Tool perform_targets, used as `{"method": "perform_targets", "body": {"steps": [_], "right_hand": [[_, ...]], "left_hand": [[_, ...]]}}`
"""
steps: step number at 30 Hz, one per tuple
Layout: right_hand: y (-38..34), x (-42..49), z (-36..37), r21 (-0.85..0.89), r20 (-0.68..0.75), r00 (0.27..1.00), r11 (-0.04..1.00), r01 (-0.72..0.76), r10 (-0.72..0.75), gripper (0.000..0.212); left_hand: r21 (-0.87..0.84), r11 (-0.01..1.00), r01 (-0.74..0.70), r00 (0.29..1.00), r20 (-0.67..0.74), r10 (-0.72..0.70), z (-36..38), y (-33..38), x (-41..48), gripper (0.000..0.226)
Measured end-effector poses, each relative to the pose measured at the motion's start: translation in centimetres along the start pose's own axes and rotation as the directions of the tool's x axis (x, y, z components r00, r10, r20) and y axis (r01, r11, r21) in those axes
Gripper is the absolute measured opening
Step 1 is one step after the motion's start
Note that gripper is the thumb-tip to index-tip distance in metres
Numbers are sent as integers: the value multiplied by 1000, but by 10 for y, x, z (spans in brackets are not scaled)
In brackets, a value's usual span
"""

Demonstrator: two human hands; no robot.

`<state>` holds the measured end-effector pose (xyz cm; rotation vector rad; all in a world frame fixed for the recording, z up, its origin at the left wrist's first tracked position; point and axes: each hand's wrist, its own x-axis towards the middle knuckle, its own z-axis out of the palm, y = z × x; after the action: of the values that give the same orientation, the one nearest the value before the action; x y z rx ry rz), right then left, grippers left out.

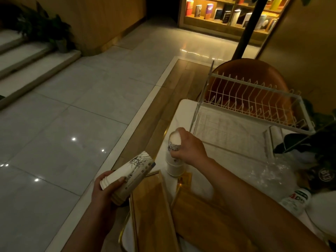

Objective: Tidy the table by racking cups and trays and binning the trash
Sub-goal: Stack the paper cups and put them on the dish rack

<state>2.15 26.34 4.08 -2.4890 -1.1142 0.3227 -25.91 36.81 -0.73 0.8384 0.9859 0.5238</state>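
My left hand (pixel 107 190) grips a stack of white paper cups (pixel 131 174) with black drawings, held on its side off the table's left edge. My right hand (pixel 189 148) holds an upside-down paper cup (pixel 174 141) on top of another short stack of inverted cups (pixel 175 166) that stands on the white table (pixel 183 108). A white wire dish rack (pixel 254 102) stands just behind my right hand. Two wooden trays (pixel 151 210) lie on the table in front, the right tray (pixel 200 215) partly under my right forearm.
Crumpled clear plastic (pixel 271 175) and a white bottle with a printed label (pixel 294 199) lie at the right. A dark-leaved plant (pixel 316 144) overhangs the right edge. An orange chair (pixel 249 70) stands behind the rack. Tiled floor spreads to the left.
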Motion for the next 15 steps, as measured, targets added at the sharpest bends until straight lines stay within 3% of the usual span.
{"method": "perform_targets", "body": {"steps": [4, 7, 15], "right_hand": [[15, -1, 30, -13, 76, 997, 1000, -22, 23, 73], [24, -5, 47, -8, 105, 992, 998, -67, 67, 74], [33, -11, 59, 97, 97, 989, 988, -122, 112, 83]], "left_hand": [[-31, 999, 12, 1000, -21, -12, -5, -5, 1, 53], [-27, 999, 20, 999, -44, -21, -5, -7, 3, 64], [-10, 1000, 22, 999, -45, -22, -2, -7, 10, 63]]}}
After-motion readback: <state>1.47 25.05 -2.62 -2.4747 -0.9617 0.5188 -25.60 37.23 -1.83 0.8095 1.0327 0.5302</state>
